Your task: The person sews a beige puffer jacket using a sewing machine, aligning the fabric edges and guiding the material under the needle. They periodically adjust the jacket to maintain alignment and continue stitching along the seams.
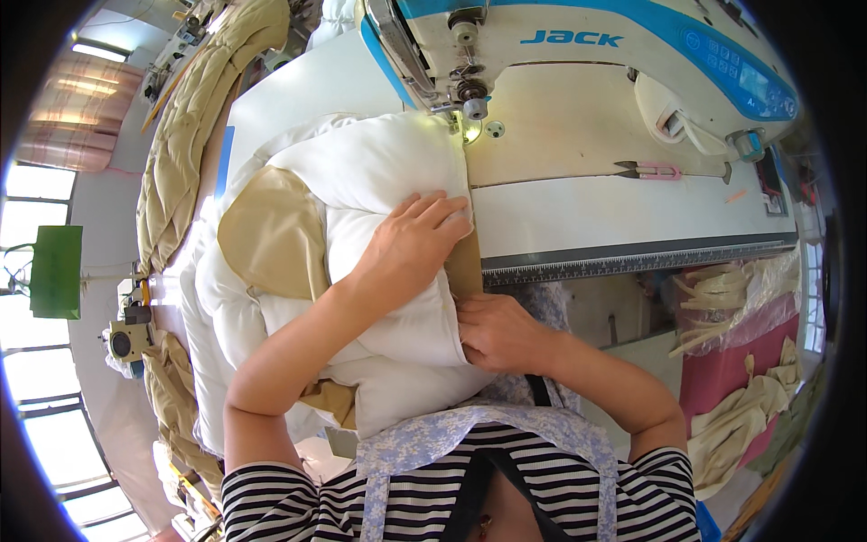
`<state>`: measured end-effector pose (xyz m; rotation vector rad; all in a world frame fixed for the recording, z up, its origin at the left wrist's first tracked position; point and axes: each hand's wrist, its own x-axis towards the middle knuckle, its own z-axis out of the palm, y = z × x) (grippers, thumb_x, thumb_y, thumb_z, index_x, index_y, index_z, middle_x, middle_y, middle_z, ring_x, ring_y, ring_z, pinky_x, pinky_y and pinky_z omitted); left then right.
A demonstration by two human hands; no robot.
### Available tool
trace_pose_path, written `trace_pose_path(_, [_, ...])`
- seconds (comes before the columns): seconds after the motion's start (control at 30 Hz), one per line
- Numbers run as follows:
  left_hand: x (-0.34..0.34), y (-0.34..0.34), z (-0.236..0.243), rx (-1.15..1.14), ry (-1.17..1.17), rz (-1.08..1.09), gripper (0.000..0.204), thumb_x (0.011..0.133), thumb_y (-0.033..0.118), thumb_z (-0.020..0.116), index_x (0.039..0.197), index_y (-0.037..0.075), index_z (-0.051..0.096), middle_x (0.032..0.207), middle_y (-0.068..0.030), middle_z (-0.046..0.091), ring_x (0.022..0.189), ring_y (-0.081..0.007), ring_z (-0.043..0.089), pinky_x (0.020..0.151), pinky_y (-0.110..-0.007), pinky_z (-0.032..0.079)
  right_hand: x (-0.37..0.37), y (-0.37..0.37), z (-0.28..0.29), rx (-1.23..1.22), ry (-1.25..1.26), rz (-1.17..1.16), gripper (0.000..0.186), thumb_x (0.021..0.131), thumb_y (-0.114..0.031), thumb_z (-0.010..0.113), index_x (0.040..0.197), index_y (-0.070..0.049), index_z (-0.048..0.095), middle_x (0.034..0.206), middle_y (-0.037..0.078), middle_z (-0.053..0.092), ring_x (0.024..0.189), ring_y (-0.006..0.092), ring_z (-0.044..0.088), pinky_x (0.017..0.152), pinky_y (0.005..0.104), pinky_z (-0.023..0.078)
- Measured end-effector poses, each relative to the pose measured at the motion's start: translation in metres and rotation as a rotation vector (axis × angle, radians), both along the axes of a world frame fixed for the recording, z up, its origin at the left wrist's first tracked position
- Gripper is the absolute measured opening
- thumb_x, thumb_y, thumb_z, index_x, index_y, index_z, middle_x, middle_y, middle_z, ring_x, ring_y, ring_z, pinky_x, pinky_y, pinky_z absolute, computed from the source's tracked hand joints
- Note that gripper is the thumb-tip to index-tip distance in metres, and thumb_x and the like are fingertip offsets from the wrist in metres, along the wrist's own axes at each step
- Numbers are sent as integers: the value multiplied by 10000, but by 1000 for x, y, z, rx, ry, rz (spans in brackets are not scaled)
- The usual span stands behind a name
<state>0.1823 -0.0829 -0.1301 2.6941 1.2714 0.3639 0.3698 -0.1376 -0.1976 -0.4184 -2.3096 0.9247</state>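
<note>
1. White padded fabric (397, 154) lies on the bench (551, 217), right edge running roughly 12-to-6, top end by the sewing machine (551, 41).
2. Left hand (411, 239) is nearer the machine: fingers mostly straight, flat on the fabric, pinching nothing, bulk toward 9.
3. Right hand's (497, 331) fingers curl at that edge, fabric toward 10; can't tell if gripped. Khaki strip (465, 266) toward 12.

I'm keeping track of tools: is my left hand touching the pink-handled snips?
Apart. The head view shows white tabletop lying between the left hand and the pink-handled snips.
</note>
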Motion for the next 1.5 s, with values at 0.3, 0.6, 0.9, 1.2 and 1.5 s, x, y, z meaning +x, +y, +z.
trace_pose_path(0.3, [4, 4, 4, -88, 56, 38, 259, 864, 39, 661, 1115, 93, 634, 1261, -37, 653, 1214, -267, 579, 1067, -494, 396, 4, 5, 10, -195, -59, 14, 134, 792, -112, 621, 893, -23, 625, 891, 137, 634, 846, 360, 607, 727, 468, 509])
trace_pose_path(0.6, [-3, 24, -1, -89, 137, 13, 280, 881, 57, 647, 1159, 93, 633, 1279, -59, 648, 1231, -275, 575, 1090, -522, 370, 7, 20, 13, -224, -16, -24, 168, 772, -57, 612, 933, -11, 627, 928, 148, 637, 866, 366, 612, 738, 470, 512])
trace_pose_path(0.9, [-1, 63, 10, -130, 112, 102, 161, 920, 71, 574, 1072, 31, 612, 1137, -122, 652, 1093, -285, 611, 967, -451, 454, -10, 61, 11, -291, -12, -109, 141, 759, -47, 627, 896, -28, 652, 874, 143, 654, 840, 367, 622, 724, 461, 513])
trace_pose_path(1.2, [7, -17, 22, -513, 224, 299, 231, 878, 216, 602, 937, 7, 524, 724, -175, 654, 683, -384, 640, 645, -485, 500, -9, 15, 5, 412, -97, 23, 124, 727, -95, 626, 829, -56, 686, 881, 55, 684, 905, 235, 650, 882, 357, 515])
trace_pose_path(1.5, [2, -13, 57, 1, -264, 428, 112, 955, 77, 550, 1050, 25, 579, 813, -145, 616, 760, -342, 612, 678, -434, 491, 10, 13, 2, -66, 80, -72, 235, 670, -31, 682, 903, -48, 710, 1002, 106, 694, 892, 332, 664, 734, 393, 551])
